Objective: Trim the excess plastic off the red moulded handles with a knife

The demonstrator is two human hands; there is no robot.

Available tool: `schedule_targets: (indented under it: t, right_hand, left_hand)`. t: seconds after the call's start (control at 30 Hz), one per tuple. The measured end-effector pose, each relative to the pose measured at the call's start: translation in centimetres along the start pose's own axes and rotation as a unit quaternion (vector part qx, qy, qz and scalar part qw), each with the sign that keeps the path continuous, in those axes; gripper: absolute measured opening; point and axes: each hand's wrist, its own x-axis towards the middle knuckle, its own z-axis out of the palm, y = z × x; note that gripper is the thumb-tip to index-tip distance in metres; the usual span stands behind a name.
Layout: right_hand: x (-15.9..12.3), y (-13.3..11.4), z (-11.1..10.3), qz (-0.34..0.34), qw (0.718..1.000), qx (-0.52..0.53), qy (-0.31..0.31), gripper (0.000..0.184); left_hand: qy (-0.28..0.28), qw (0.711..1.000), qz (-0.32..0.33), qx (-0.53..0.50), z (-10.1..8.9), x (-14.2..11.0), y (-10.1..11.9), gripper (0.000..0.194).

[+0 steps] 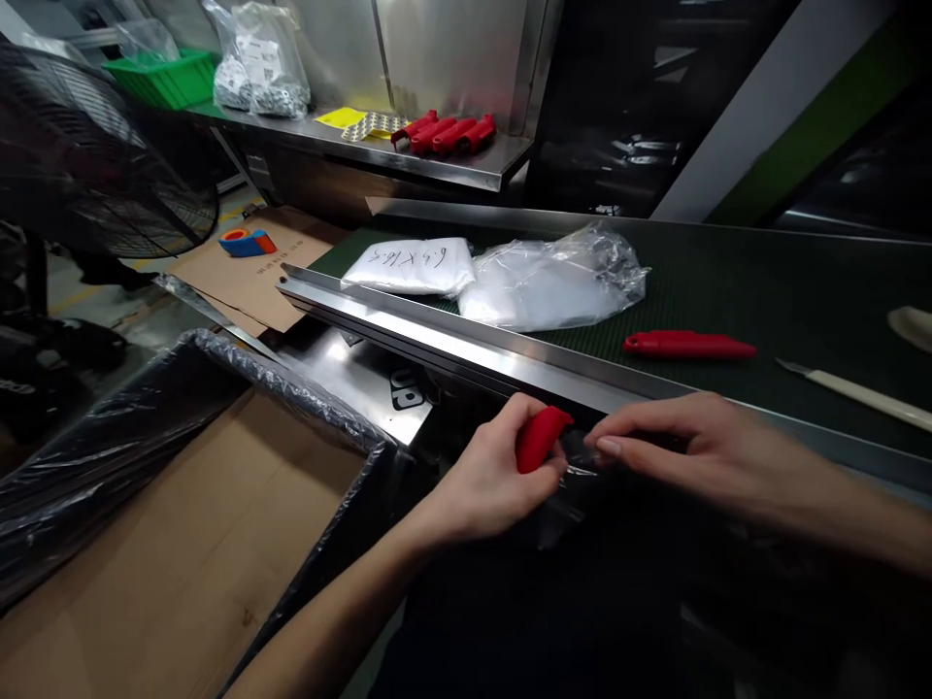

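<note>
My left hand (489, 476) is closed around a red handle (540, 437), held just below the steel rail (437, 335) of the belt. My right hand (677, 442) pinches thin clear plastic film (575, 471) right beside the handle's end; the fingertips of both hands nearly meet. What lies under the film is dark and hard to make out. Another red-handled piece (688, 345) lies on the green belt (801, 291) behind my right hand.
Clear bags (557, 282) and a white packet with writing (412, 264) lie on the belt. A white-handled knife (855, 390) lies at right. A cardboard box lined with black plastic (182, 515) stands at left. Red handles (444, 131) rest on the steel shelf. A fan (87, 146) stands far left.
</note>
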Motion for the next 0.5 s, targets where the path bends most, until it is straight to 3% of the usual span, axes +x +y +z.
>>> schedule_targets:
  t: [0.07, 0.13, 0.17, 0.2, 0.27, 0.33, 0.4, 0.5]
  right_hand:
    - [-1.0, 0.3, 1.1, 0.038, 0.998, 0.013, 0.038, 0.034]
    - [-2.1, 0.2, 2.8, 0.089, 0.988, 0.060, 0.111, 0.035]
    - [-2.6, 0.0, 3.8, 0.110, 0.979, 0.092, 0.147, 0.035]
    - [-3.2, -0.3, 4.9, 0.123, 0.968, 0.119, 0.182, 0.035]
    - [-4.2, -0.7, 7.0, 0.127, 0.952, 0.139, 0.240, 0.031]
    - [-5.2, -0.7, 8.8, 0.122, 0.946, 0.121, 0.274, 0.025]
    - [-6.0, -0.2, 10.0, 0.108, 0.951, 0.107, 0.267, 0.021]
    - [-6.9, 0.9, 11.4, 0.071, 0.967, 0.132, 0.204, 0.022]
  left_hand:
    - [0.089, 0.989, 0.067, 0.099, 0.5, -0.6, -0.1, 0.016]
    - [0.194, 0.958, 0.147, 0.153, 1.5, -1.7, 0.0, 0.015]
    - [0.207, 0.955, 0.155, 0.145, 2.0, -2.3, 0.2, 0.015]
    - [0.187, 0.967, 0.134, 0.113, 2.5, -3.0, 0.4, 0.016]
    - [0.101, 0.995, 0.024, 0.008, 3.5, -4.0, 0.7, 0.023]
    - [0.044, 0.991, -0.082, -0.092, 4.2, -4.6, 0.9, 0.031]
    - [0.034, 0.979, -0.134, -0.150, 4.5, -4.8, 0.7, 0.034]
    - [0.016, 0.970, -0.163, -0.182, 4.5, -4.6, 0.0, 0.029]
